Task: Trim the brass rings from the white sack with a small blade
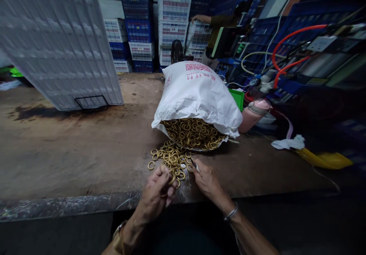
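Observation:
My left hand [156, 194] is closed near the table's front edge, with a brass ring [172, 178] between thumb and fingers. My right hand [208, 180] grips a slim tool [195, 165] with a dark tip, pointing toward the loose rings; its exact kind is unclear. A small pile of brass rings [168, 154] lies between and beyond my hands. Behind it, a white woven sack [197, 94] with red print rests on its side, its mouth facing me. More rings [194, 133] fill the opening.
On the worn table [71, 159], a tall translucent ribbed panel [71, 49] stands at left in a black wire stand [91, 102]. A pink bottle [254, 115], white cloth [288, 142] and hosed machinery [323, 52] are at right. Stacked crates [140, 29] and another person's arm [203, 18] appear behind.

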